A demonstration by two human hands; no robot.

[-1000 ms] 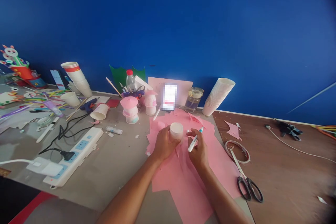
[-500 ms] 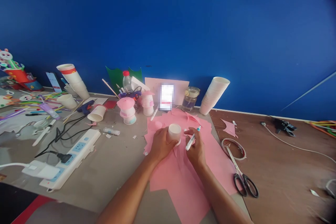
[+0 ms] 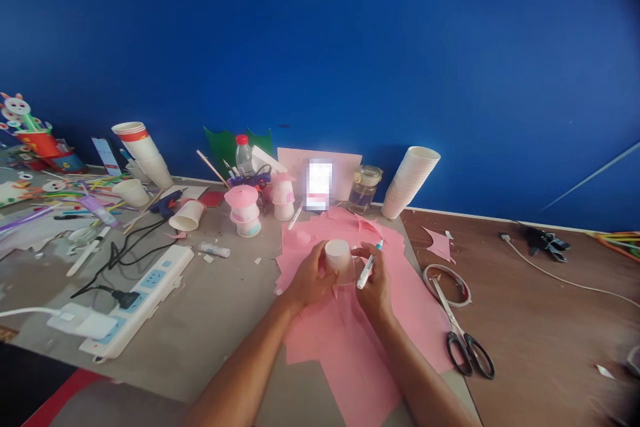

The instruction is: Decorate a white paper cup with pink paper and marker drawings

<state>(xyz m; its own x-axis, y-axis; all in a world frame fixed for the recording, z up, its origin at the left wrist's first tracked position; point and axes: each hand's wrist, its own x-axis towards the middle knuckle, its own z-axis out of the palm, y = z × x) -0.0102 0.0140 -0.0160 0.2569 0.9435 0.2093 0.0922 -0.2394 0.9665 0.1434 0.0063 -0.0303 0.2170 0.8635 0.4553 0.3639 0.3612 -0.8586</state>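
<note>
Though cluttered along its far edge, mostly bare grey at the near left of the table (image 3: 215, 320). Lying there, slanted from near left to far right, a white power strip (image 3: 145, 297) with a black plug in it. Just beyond, a glue stick (image 3: 215, 250) on its side. Farther back, a pink-topped cup craft (image 3: 243, 209), upright.

At centre, over the pink paper sheets (image 3: 360, 347), both forearms coming in from the near edge and converging. Turned palm rightward with the wrist about level, the left hand (image 3: 310, 277): thumb on the near side, fingers wrapped round the far side of a small white paper cup (image 3: 339, 257), closed firmly on it. Cup held flat end up, on or just above the pink sheets; cannot tell which.

Just right of the cup, knuckles up, the right hand (image 3: 375, 283): thumb and first fingers pinched shut on a white marker (image 3: 369, 265). Teal end pointing far and up, barrel close beside the cup's right side.

Right of the sheets, on brown tabletop, a tape roll (image 3: 447, 283) lying flat. Black-handled scissors (image 3: 467, 347) with blades reaching over it, handles near. Far behind, a leaning stack of white cups (image 3: 411, 181).
</note>
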